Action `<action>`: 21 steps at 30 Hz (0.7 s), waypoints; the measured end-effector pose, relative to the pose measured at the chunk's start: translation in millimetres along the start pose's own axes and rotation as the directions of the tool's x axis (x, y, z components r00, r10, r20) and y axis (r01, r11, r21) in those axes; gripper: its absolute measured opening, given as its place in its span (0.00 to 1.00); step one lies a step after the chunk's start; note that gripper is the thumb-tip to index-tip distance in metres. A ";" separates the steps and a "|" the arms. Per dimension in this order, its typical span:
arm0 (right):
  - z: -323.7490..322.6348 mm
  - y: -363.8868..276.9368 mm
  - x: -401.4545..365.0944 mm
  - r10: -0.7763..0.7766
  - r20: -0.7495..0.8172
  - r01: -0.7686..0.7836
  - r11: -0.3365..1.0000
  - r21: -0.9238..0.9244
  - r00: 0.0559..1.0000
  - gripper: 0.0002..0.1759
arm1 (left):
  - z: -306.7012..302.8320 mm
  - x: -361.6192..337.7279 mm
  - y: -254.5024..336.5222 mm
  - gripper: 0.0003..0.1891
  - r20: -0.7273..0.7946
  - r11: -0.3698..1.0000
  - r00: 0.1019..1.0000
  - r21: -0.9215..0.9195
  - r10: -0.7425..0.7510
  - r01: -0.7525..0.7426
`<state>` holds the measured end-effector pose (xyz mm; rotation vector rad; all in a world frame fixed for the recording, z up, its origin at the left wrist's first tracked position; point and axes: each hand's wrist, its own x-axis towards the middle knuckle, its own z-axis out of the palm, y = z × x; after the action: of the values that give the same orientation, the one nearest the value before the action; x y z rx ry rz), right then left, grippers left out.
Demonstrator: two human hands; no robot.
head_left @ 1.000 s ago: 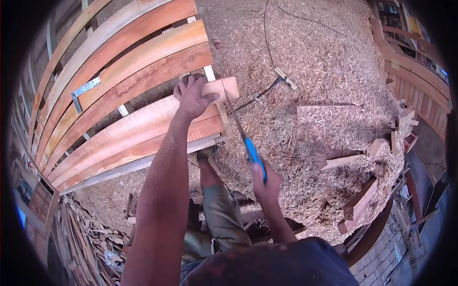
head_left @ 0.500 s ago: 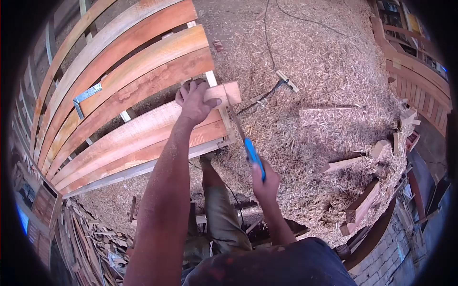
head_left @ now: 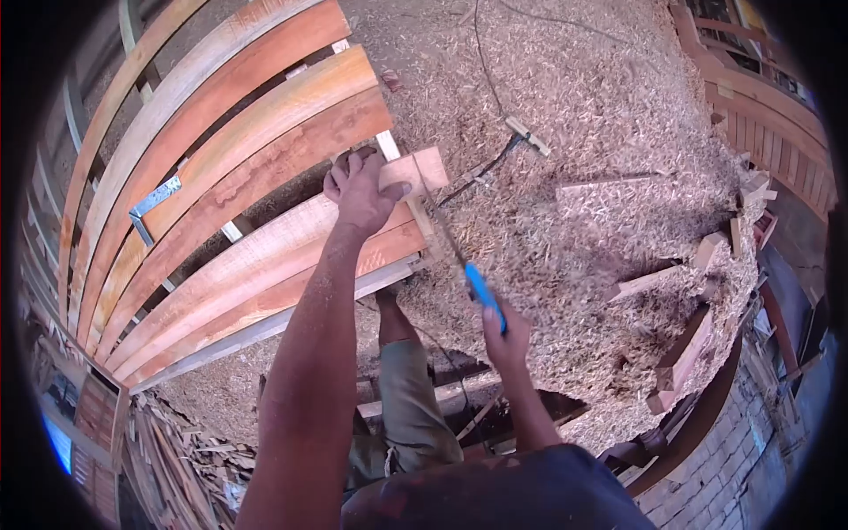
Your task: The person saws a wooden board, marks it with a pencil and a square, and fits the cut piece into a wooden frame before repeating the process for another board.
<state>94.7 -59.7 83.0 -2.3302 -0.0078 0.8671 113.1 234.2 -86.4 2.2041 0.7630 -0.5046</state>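
Observation:
My left hand [head_left: 362, 193] is closed over a pale wooden board [head_left: 305, 221], close to its right end, with the fingers over the far edge and the thumb on top. My right hand [head_left: 508, 338] grips the blue handle of a handsaw [head_left: 481, 291]. Its thin blade [head_left: 446, 228] slants up to the board's end, where it meets a dark line across the wood, right of my left thumb. Several other boards [head_left: 291, 146] lie side by side on crosspieces at the left. A metal square [head_left: 157, 196] rests on them.
Wood shavings [head_left: 583, 106] cover the ground. A tool with a pale wooden bar and a black cable [head_left: 528, 137] lies beyond the board's end. Wood offcuts [head_left: 685, 358] are at the right, and scrap strips [head_left: 172, 450] are piled lower left. My leg [head_left: 406, 380] is below the boards.
The saw and my right hand have drawn back a little, down and to the right, away from the board. My left hand keeps its place on the board. The view has shifted slightly.

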 end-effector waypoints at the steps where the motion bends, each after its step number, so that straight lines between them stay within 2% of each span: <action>1: 11.8 5.6 12.0 -0.027 -0.027 0.027 1.000 0.006 0.999 0.22 | 0.0 -2.6 0.9 0.33 0.003 1.000 1.000 0.009 -0.010 0.010; 3: 53.4 4.9 65.6 -0.108 -0.032 0.109 0.994 -0.001 0.994 0.22 | -0.7 -1.4 1.4 0.34 -0.014 1.000 1.000 -0.006 0.008 -0.008; 5: 101.3 45.2 123.2 -0.043 -0.042 0.049 0.989 0.141 0.998 0.21 | -3.9 -2.0 0.9 0.35 0.014 0.999 1.000 -0.040 0.014 -0.013; 8: 93.7 -13.3 139.8 0.030 -0.161 0.025 0.944 0.330 0.987 0.22 | 5.0 -2.2 -0.3 0.36 -0.054 1.000 0.998 0.026 0.018 -0.017; 10: 75.8 -87.6 130.9 -0.267 -0.253 0.327 0.915 0.236 0.930 0.24 | -0.9 -1.4 2.4 0.35 0.024 0.999 0.999 0.006 -0.034 0.034; 11: 79.1 -101.9 134.6 -0.452 -0.279 0.498 0.858 0.124 0.848 0.27 | -3.8 -0.9 5.6 0.35 0.051 0.999 0.998 -0.008 -0.047 0.047; 12: 82.6 -116.1 138.1 -0.617 -0.292 0.647 0.762 0.008 0.730 0.30 | -7.3 0.4 9.3 0.34 0.070 0.998 0.996 -0.025 -0.057 0.059; 13: 94.1 -124.1 156.2 -0.796 -0.248 0.793 0.593 -0.139 0.552 0.35 | 7.8 0.0 -2.9 0.38 -0.016 0.999 1.000 0.040 0.022 -0.021; 16: 133.4 -183.6 178.8 -0.871 0.070 0.802 0.413 -0.431 0.486 0.41 | 47.6 0.3 -32.8 0.45 -0.226 0.959 0.964 -0.212 0.142 -0.190; 19: 184.4 -198.3 223.5 -0.911 0.244 0.805 0.138 -0.577 0.331 0.43 | -3.3 -56.1 -56.8 0.52 -0.195 0.958 0.947 0.181 0.256 -0.222; 21: 203.6 -196.1 229.8 -0.881 0.235 0.766 0.194 -0.612 0.411 0.40 | -26.8 -91.4 -103.9 0.53 -0.233 0.966 0.953 0.215 0.192 -0.142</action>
<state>195.3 261.8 -55.9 -2.3836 -1.6431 0.0156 -20.0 278.2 -71.8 2.5250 0.6692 -0.2231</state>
